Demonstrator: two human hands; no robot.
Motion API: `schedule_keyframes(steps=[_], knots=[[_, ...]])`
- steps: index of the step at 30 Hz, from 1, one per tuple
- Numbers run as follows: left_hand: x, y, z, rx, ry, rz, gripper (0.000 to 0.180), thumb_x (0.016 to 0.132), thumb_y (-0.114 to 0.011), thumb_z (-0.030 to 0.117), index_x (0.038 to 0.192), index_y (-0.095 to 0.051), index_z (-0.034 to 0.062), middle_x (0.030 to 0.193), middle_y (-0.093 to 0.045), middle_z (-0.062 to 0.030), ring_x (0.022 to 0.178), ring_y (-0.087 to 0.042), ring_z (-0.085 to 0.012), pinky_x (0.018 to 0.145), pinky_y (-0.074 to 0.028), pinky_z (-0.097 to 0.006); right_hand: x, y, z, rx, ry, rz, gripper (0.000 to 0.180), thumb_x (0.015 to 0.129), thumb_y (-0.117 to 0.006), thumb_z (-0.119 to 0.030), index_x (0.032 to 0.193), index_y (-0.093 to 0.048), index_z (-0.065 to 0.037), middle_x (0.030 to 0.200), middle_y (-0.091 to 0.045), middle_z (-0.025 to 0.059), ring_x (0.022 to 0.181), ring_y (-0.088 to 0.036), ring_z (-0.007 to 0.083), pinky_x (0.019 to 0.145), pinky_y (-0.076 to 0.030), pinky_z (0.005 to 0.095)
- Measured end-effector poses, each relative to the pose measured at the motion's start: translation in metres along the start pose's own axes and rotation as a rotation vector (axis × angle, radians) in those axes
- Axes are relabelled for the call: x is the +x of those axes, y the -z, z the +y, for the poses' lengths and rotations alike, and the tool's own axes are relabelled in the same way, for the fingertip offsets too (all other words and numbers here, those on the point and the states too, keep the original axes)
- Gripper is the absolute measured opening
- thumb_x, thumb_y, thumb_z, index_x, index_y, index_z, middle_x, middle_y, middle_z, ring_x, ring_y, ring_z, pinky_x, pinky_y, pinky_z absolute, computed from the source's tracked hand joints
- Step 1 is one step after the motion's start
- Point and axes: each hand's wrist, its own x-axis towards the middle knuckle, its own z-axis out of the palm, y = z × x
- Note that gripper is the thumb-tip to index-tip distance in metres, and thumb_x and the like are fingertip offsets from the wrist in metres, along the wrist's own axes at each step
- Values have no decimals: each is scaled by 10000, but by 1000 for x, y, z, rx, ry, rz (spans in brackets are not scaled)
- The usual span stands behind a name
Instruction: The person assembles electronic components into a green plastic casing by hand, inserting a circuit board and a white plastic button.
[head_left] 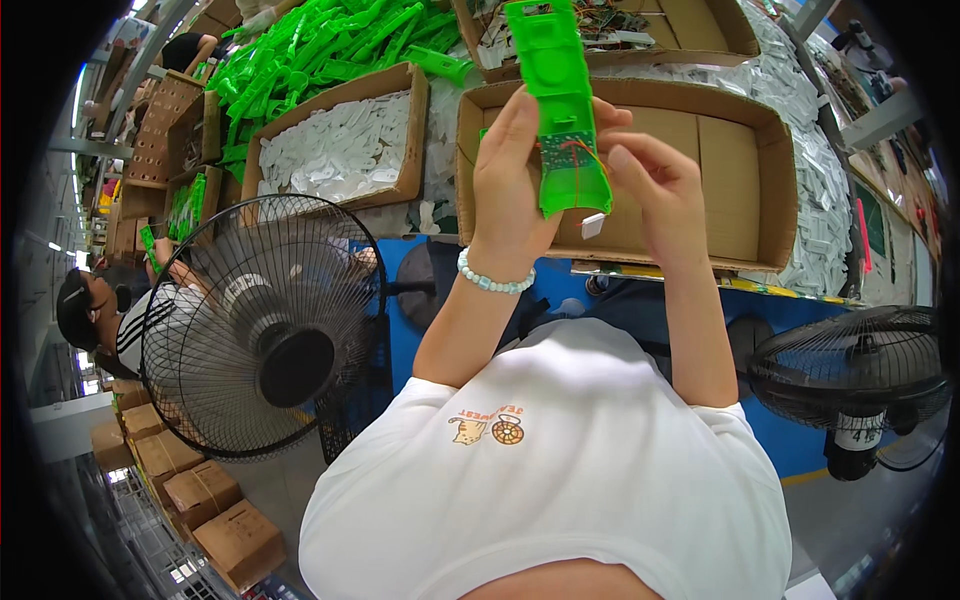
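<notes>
While the left hand (508, 165) clasped a casing (556, 75), the right hand (668, 190) curled beside wires (577, 147), grip unclear. A box (742, 175) lay beneath.

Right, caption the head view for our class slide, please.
The left hand holds a long green plastic shell, the right hand beside its thin coloured wires, over a brown cardboard box.

Left fingers (611, 114) partly hidden behind green plastic housing (552, 65), its top cut off; circuit-board components (556, 158) too small to tell.
</notes>
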Motion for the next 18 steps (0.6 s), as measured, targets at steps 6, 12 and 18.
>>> schedule_keyframes(steps=[6, 12, 18], knots=[[9, 7, 11, -91, -67, 18, 421, 1024, -373, 326, 1168, -558, -23, 1073, -633, -206, 934, -647, -304, 854, -529, -420, -23, 14, 11, -458, -265, -444, 189, 826, -691, -47, 1015, -702, -36, 828, -639, 30, 694, -552, 78, 619, -449, 234], [6, 13, 24, 298, -123, 165, 376, 1037, -369, 291, 1213, -512, -9, 1029, -639, -197, 815, -646, -211, 701, -557, -342, -22, 11, -9, -472, 216, -175, 170, 783, -690, 29, 951, -686, 8, 851, -638, 79, 756, -619, 141, 633, -481, 238], [-16, -5, 25, 214, 4, 64, 432, 1032, -349, 343, 1221, -480, -21, 979, -614, -211, 678, -631, -205, 547, -557, -336, 14, 2, -33, -915, 866, 71, 251, 721, -708, 82, 954, -676, -5, 871, -663, 120, 779, -650, 232, 651, -519, 291]])
